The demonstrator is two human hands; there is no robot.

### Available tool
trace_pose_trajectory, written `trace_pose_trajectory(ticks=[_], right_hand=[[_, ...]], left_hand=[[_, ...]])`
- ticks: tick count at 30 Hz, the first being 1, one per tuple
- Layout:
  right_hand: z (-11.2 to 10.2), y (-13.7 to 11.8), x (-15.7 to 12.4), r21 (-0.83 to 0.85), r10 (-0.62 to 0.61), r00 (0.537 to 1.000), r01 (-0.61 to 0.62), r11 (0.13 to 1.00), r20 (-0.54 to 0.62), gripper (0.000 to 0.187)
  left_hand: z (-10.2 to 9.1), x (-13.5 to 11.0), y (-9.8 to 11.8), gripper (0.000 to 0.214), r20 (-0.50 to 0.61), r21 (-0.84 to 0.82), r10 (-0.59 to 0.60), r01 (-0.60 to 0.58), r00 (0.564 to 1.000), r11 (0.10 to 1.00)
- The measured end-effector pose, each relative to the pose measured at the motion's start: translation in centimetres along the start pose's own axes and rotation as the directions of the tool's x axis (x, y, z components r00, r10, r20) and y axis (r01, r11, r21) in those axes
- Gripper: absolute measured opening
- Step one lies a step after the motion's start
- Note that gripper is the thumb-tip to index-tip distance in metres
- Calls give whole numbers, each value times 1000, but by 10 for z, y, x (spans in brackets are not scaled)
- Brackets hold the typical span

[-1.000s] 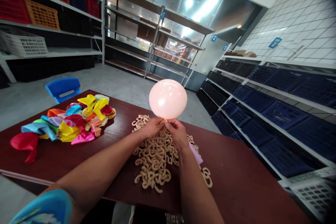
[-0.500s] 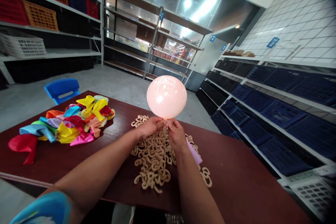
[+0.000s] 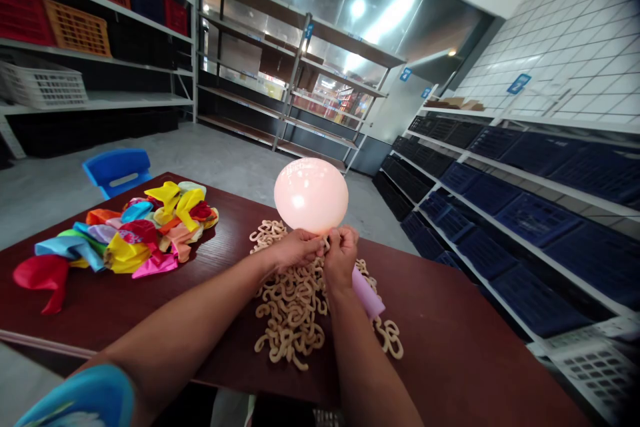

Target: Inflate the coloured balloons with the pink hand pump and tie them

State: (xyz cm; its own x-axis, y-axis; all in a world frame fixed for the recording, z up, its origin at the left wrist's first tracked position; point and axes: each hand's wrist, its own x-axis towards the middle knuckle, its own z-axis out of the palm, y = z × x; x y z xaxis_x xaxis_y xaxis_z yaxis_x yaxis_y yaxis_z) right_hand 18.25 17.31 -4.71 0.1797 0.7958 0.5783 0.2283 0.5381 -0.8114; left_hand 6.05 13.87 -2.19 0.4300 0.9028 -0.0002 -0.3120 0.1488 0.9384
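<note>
An inflated pale pink balloon [image 3: 311,195] with white print stands up above my two hands, which meet at its neck. My left hand [image 3: 300,248] pinches the neck from the left, fingers closed. On the other side, my right hand [image 3: 341,252] is closed at the same spot, its fingers curled against the neck; a small beige bit shows between the hands. Below them a heap of beige curved, hook-like pieces [image 3: 290,310] lies on the table. Beside my right forearm is a lilac cylinder [image 3: 369,293], partly hidden by the arm.
A pile of uninflated coloured balloons [image 3: 145,230] lies on the left of the dark red-brown table [image 3: 445,327]. Behind it stands a blue chair [image 3: 117,170]. Shelves with dark blue crates [image 3: 540,227] run along the right; shelves with coloured crates [image 3: 77,27] line the left.
The balloon has dropped a little and shifted slightly left, tilting. My right hand has turned and its fingers have curled more at the neck.
</note>
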Motion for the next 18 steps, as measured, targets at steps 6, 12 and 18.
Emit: trace_pose_trajectory(ticks=[6,12,18], right_hand=[[-1,-3,1,-142,-99,994,92,986,-48,18],[-2,2,1,-139,-93,993,81,987,-77,18],[-2,9,2,-164,-106,992,94,982,-68,19]], left_hand=[[5,3,-3,22,57,-293,-172,181,984,939],[8,3,-8,22,127,-351,-213,245,969,904],[6,4,-8,28,95,-288,-272,288,958,913]])
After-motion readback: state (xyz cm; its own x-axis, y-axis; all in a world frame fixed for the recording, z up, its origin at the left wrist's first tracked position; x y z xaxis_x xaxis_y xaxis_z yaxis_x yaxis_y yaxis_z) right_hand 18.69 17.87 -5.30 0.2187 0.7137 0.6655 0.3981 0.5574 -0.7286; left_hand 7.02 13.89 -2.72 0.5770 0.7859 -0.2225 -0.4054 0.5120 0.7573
